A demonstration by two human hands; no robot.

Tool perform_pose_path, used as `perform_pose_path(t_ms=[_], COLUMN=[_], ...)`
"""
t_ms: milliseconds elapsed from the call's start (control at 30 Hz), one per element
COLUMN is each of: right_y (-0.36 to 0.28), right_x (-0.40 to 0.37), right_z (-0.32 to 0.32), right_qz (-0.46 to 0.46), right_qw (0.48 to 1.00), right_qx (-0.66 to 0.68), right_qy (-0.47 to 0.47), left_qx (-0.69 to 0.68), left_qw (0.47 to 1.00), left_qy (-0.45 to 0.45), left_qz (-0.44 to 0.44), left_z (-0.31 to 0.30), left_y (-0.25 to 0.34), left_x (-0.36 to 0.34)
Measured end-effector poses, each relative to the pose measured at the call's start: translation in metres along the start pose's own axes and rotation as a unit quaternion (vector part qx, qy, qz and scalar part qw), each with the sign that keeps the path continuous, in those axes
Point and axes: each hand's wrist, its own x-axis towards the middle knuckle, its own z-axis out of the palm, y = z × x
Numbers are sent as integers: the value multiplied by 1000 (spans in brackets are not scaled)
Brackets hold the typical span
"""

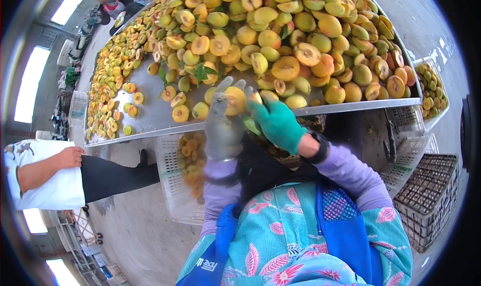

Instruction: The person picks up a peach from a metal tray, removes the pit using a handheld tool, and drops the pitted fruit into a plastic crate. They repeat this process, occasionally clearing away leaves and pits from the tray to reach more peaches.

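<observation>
My left hand (223, 123), in a grey glove, is closed around a yellow apricot half (235, 101) above the near edge of the metal table (165, 128). My right hand (278, 124), in a green glove, is close beside it with its fingers drawn together. Whatever those fingers pinch is too small and blurred to name. Just below the hands a green leaf (252, 126) shows. Beyond them, halved and whole apricots (307, 54) lie heaped on the table, several with brown pit hollows facing up.
A white crate (175, 206) with apricots stands below the table at left. On the right are another crate of fruit (434, 88), a white crate (408, 160) and a dark crate (431, 196). One person (45, 173) stands at left; another (117, 5) works at the far end.
</observation>
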Motion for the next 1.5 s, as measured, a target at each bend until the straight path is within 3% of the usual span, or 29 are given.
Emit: perform_pose_path(t_ms=[33, 133, 167, 200, 267, 333, 367, 433, 533, 600, 667, 733, 800, 867, 933, 1033, 1167, 1200, 1233, 1267, 1300, 1367, 1433, 1500], right_y=[3, -5, -18, -7, 21, 17, 15, 11, 24, 26, 25, 20, 32, 41, 38, 24, 43, 32, 22, 17, 12, 2, 11, 13], right_x=[6, 25, 14, 9, -3, -20, -25, -28, -25, -24, -25, -25, -20, -17, -17, -25, -16, -19, -23, -26, -27, -29, -25, -24], right_z=[2, 0, -12, -9, -5, -7, -7, -5, -1, 1, 2, 1, 3, 10, 23, 18, 3, 3, 9, 13, 15, 4, 13, 10], right_qz=[13, -60, 106, 49, -69, -46, -31, -4, -104, -134, -123, -89, -131, -106, -11, -8, -72, 24, 120, 213, 247, 214, 198, 252], right_qw=[999, 980, 967, 984, 996, 997, 996, 995, 980, 974, 977, 981, 973, 988, 991, 980, 995, 985, 952, 897, 831, 875, 900, 808], right_qx=[44, 172, 231, 170, 42, -61, -74, -81, -165, -180, -173, -164, -182, -93, 105, 187, 28, 142, 254, 362, 474, 410, 371, 494], right_qy=[28, 81, 11, 16, 27, -25, -41, -55, -36, -29, -34, -46, -49, -62, -82, -70, -68, -96, -120, -140, -154, -141, -116, -199], left_qx=[86, 313, 215, 114, 73, 61, 100, 305, 420, 340, 152, 170, 185, 200, 223, 265, 216, 192, 194, 205, 217, 299, 280, 269], left_qw=[996, 940, 974, 993, 997, 998, 995, 949, 894, 929, 984, 981, 977, 970, 963, 951, 975, 980, 979, 976, 973, 953, 958, 960], left_qy=[8, -20, -27, -31, -3, -16, 22, 3, 4, 26, 57, 67, 70, 66, 66, 48, -32, -49, 49, 48, 46, -6, -16, -36], left_qz=[27, 133, 69, 5, -7, 3, 5, 77, 154, 141, 68, 62, 79, 118, 140, 151, 39, 14, -44, -57, -70, -59, -55, -66], left_z=[3, 11, 6, 3, 1, -3, 0, -4, 6, 10, 9, 11, 10, 4, 11, 10, -5, -6, 7, 14, 20, 7, 22, 27], left_y=[-7, -8, -2, 2, 2, -3, -9, -15, -11, -12, -16, -15, -19, -27, -24, -28, -26, -25, -24, -18, -13, -14, -11, -8], left_x=[-3, -11, -11, -11, -9, -6, -9, -8, -9, -9, -6, -6, -6, -4, -7, -1, 10, 13, 13, 13, 14, 25, 24, 30])
